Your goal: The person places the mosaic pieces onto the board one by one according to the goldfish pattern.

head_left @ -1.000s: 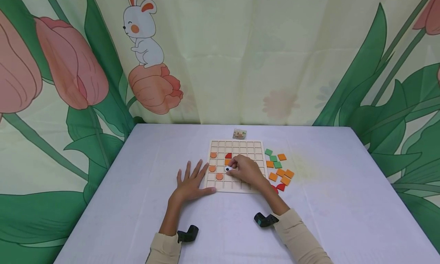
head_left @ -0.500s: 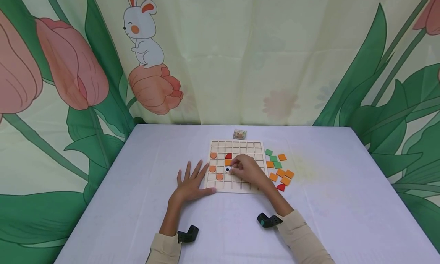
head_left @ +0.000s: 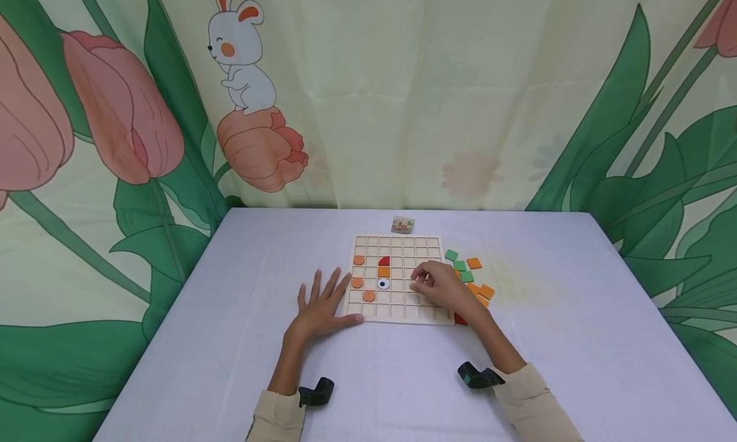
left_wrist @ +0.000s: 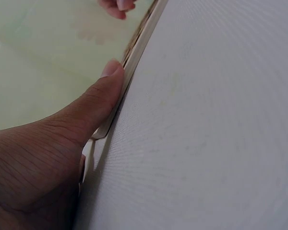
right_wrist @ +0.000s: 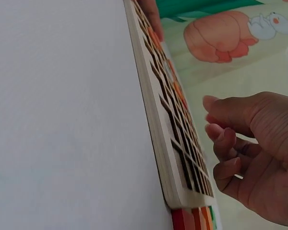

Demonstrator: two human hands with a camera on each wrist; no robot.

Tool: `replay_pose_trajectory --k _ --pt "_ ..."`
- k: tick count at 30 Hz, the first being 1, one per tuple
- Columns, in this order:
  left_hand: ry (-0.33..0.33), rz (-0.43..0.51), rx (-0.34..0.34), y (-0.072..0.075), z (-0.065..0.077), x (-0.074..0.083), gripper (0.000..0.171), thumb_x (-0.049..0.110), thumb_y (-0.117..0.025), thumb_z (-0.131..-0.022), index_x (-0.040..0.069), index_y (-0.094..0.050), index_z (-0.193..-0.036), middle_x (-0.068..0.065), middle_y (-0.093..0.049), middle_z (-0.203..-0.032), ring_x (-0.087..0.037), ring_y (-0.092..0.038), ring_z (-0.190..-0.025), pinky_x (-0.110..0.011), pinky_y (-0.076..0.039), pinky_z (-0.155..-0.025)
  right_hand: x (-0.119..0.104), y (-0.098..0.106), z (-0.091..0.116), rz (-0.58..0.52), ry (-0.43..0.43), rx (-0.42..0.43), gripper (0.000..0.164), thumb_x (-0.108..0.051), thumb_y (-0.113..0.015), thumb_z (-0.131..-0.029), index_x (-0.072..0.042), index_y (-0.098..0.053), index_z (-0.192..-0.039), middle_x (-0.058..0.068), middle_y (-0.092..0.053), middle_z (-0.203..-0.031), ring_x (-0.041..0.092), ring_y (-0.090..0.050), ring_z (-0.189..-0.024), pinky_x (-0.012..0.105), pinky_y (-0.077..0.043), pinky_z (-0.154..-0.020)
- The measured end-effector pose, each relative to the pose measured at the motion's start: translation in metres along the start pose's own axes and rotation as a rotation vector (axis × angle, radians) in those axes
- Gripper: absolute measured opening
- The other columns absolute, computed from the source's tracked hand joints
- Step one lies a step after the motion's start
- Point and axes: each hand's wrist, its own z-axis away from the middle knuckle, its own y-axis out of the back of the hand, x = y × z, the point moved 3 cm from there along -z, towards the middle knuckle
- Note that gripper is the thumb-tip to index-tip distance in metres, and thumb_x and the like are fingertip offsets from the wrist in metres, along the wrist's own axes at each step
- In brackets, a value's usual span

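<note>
A pale wooden grid board (head_left: 423,244) lies on the table. My left hand (head_left: 320,312) rests spread at its left edge; in the left wrist view the thumb (left_wrist: 98,98) lies along the near edge. My right hand (head_left: 446,287) hovers over the board's right part, fingers loosely curled, holding nothing; the right wrist view shows a gap between thumb and fingertips. In one column of cells sit a red quarter-round tile (head_left: 384,261), an orange square tile (head_left: 383,272) and a white eye tile with a dark pupil (head_left: 383,284). Orange discs (head_left: 369,295) occupy cells farther left.
Right of the board lie loose green tiles (head_left: 459,265), orange tiles (head_left: 474,263) and a red tile (head_left: 460,319), partly hidden by my right hand and arm. A small patterned item (head_left: 402,224) stands behind the board. A printed curtain (head_left: 374,109) hangs behind the table.
My right hand has let go of the eye tile and moved right, away from it. The eye tile stays in its cell. My left hand has not moved.
</note>
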Motion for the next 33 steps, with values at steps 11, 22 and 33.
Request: replay_pose_trajectory --k 11,22,33 --pt "0.004 -0.005 0.000 0.001 0.001 0.001 0.100 0.071 -0.063 -0.078 0.030 -0.019 -0.157 -0.001 -0.005 -0.167 -0.038 0.012 -0.151 -0.067 0.007 -0.114 0.031 0.026 0.034 0.064 -0.045 -0.023 0.016 -0.017 -0.074 -0.087 -0.009 -0.067 -0.098 -0.001 -0.058 -0.080 0.013 -0.049 -0.069 0.019 -0.044 -0.057" --pt "-0.002 0.005 -0.002 0.001 0.000 0.001 0.099 0.071 -0.064 -0.078 0.030 -0.020 -0.157 -0.001 -0.005 -0.167 -0.038 0.012 -0.151 -0.067 0.007 -0.114 0.037 0.036 0.061 0.135 0.011 -0.116 0.022 -0.018 -0.082 -0.079 -0.011 -0.066 -0.092 -0.003 -0.056 -0.079 0.011 -0.049 -0.069 0.020 -0.044 -0.058" --pt "0.001 0.001 0.004 0.002 -0.001 0.002 0.099 0.071 -0.063 -0.078 0.030 -0.020 -0.157 -0.001 -0.005 -0.167 -0.038 0.013 -0.151 -0.068 0.007 -0.114 0.040 0.038 0.069 0.172 0.028 -0.131 0.028 -0.017 -0.084 -0.077 -0.011 -0.064 -0.096 -0.005 -0.059 -0.085 0.011 -0.054 -0.078 0.020 -0.048 -0.067"
